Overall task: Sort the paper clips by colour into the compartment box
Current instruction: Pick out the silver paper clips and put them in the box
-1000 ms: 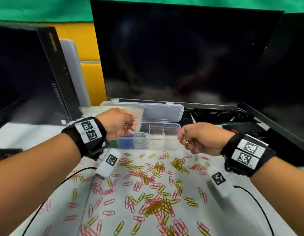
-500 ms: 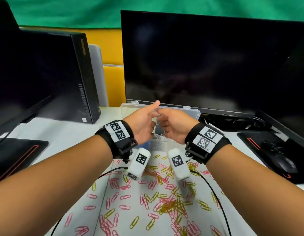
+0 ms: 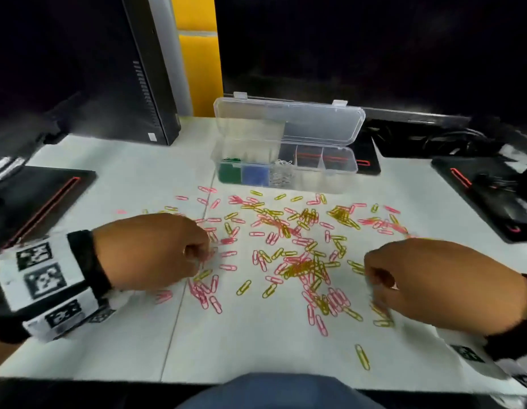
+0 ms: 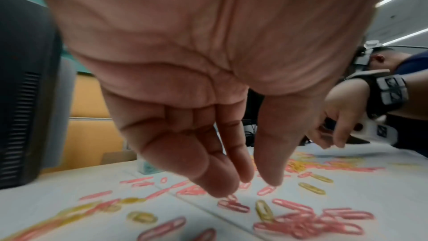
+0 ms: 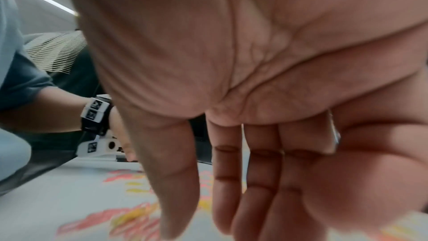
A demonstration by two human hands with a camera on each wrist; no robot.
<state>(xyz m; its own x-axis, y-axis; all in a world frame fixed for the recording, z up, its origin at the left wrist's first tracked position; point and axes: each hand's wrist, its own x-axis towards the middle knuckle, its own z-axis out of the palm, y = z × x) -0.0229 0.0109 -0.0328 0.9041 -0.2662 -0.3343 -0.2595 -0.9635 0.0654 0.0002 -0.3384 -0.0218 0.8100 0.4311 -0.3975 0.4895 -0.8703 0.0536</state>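
Note:
Pink paper clips point(image 3: 228, 267) and yellow paper clips point(image 3: 244, 287) lie scattered over the white table point(image 3: 256, 343). Behind them stands the clear compartment box point(image 3: 339, 184) with its lid point(image 3: 289, 122) up; green clips point(image 3: 229, 172), blue clips point(image 3: 256, 175) and silver clips point(image 3: 281, 175) fill its left three compartments. My left hand point(image 3: 201, 256) hangs over pink clips at the pile's left; in the left wrist view its fingers point(image 4: 222, 190) point down, just above a pink clip point(image 4: 234, 206), holding nothing. My right hand point(image 3: 374, 278) hovers at the pile's right, fingers point(image 5: 231, 208) straight and empty.
A black computer tower point(image 3: 123, 69) and a dark monitor point(image 3: 374, 54) stand behind the box. Black mouse pads lie at the left point(image 3: 40, 202) and right point(image 3: 486, 196), the right one with a mouse point(image 3: 519, 211). Cables point(image 3: 433, 140) sit behind the box.
Both hands have dropped from the box, where they held silver clips, down to the scattered pile and moved apart. The head view has tilted down onto the table.

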